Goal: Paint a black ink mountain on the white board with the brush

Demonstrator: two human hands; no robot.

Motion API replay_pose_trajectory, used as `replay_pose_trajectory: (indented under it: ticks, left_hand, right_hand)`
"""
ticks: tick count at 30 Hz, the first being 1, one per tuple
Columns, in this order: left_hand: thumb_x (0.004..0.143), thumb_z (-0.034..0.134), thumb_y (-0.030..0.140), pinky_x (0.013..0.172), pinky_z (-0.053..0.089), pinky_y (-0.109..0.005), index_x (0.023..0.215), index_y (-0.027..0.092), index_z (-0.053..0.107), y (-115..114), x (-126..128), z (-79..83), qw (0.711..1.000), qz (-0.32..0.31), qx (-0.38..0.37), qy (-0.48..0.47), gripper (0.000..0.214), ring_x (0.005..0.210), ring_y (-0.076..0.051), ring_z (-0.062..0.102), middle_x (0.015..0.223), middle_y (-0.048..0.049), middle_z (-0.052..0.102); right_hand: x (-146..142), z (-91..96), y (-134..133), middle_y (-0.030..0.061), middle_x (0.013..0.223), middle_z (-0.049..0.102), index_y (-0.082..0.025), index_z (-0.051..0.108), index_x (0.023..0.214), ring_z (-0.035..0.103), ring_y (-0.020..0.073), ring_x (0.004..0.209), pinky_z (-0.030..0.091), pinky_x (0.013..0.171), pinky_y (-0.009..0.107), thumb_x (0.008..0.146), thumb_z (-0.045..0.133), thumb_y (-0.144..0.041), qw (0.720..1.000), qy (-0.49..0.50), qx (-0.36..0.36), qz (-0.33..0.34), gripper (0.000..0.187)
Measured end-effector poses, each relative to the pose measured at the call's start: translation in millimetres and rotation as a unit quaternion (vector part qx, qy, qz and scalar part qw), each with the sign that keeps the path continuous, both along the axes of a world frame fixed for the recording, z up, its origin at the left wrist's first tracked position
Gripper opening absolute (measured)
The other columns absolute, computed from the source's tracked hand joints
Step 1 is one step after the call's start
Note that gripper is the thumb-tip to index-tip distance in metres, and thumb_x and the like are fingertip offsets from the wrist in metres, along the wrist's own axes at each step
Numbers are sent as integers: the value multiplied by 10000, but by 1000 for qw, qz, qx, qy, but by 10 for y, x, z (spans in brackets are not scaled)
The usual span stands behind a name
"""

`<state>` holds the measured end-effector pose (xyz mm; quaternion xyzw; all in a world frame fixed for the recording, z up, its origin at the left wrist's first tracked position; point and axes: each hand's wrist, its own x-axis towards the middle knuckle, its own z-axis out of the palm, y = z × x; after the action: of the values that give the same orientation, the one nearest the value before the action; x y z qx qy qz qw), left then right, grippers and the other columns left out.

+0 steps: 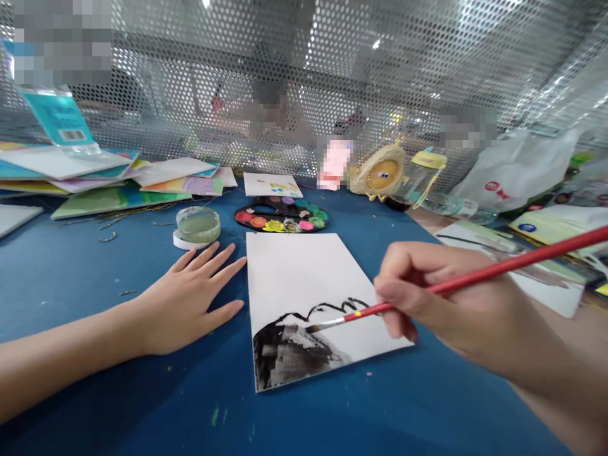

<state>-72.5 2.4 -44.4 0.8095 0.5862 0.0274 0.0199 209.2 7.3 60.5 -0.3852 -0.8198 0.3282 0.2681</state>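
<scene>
My right hand (413, 291) is closed around a red-handled paintbrush (479, 277). The bristles touch a white painting board (304, 266), over its lower half. Black paint (294, 354) fills the board's lower left, and a wavy black outline runs from there to the right. Flat on the table, fingers spread, my left hand (190, 297) lies just left of the board and holds nothing. Beyond its fingertips stands a small round jar of cloudy greenish water (198, 226). A dark paint palette (242, 226) with several coloured wells sits behind the board's far edge.
Stacked painted boards (123, 202) and a clear bottle with a blue label (61, 120) are at the left. Along the perforated metal screen (213, 76) stand a yellow toy-like fan (380, 174) and a yellow-lidded cup (425, 174). A plastic bag (517, 168) and another painting (546, 285) lie right.
</scene>
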Motion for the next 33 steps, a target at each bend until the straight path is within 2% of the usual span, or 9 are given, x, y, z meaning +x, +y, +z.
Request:
replay_pose_trajectory:
  ticks: [2,6,9,13,16,19,23,28,33]
  left_hand:
    - [833,212,661,1135,132,-515,1412,294,183,-4,-1,7,1000,2,-2,-2,686,1396,-280,62,1518,-33,100]
    - [831,246,665,1136,129,-517,1409,318,176,-1,0,17,1000,6,-4,-16,678,1394,-279,66,1516,-23,94]
    - [827,276,663,1138,133,-514,1413,306,160,6,2,20,1000,12,-4,-25,697,1393,-282,84,1513,-23,109]
    - [825,275,664,1137,136,-518,1410,319,164,12,5,16,1000,14,-4,-19,688,1394,-278,76,1513,-12,99]
    - [825,275,661,1134,142,-523,1407,323,180,17,9,7,1000,14,-2,-15,679,1394,-283,79,1513,-14,100]
    - [829,276,652,1130,155,-531,1406,324,192,25,10,1,1000,15,0,-20,669,1391,-293,89,1512,-18,111]
    - [832,249,654,1127,161,-533,1408,329,177,26,3,-3,1000,11,0,-10,665,1393,-284,71,1514,-22,96]
    - [830,269,649,1123,162,-541,1406,318,200,21,-13,-19,1000,7,15,-13,668,1391,-297,91,1512,-36,124]
    - [836,275,635,1120,176,-541,1403,308,218,27,-8,-28,1000,6,19,-9,658,1390,-299,99,1510,-49,143]
  right_hand:
    - [-123,96,48,-32,509,602,-182,510,611,516,60,421,362,360,131,778,660,-285,999,-36,-21,24,247]
    - [-299,175,149,-23,535,605,-178,506,582,568,81,498,378,399,145,785,619,-205,992,-91,10,90,234]
    - [-321,106,219,-21,531,591,-173,500,571,571,86,509,388,430,158,798,601,-206,989,-79,13,121,250]
    - [-272,-44,293,-24,547,598,-171,485,586,571,82,501,418,459,164,804,607,-196,988,-35,-51,142,251]
    - [-251,-76,323,-21,566,604,-170,481,605,578,86,521,423,476,165,809,604,-210,981,-56,-90,162,242]
    - [-240,-3,320,-39,512,553,-169,434,560,516,64,471,355,443,162,823,540,-163,977,-123,-40,171,284]
    - [-225,117,258,-79,446,369,-165,339,522,338,25,402,239,401,168,788,496,-81,972,-156,63,163,320]
    - [-286,55,167,-66,527,428,-168,394,580,391,36,472,289,449,155,859,522,-234,966,-125,17,226,314]
    - [-300,48,192,-72,515,409,-169,340,549,357,33,465,289,460,158,789,515,-109,954,-189,-8,234,302]
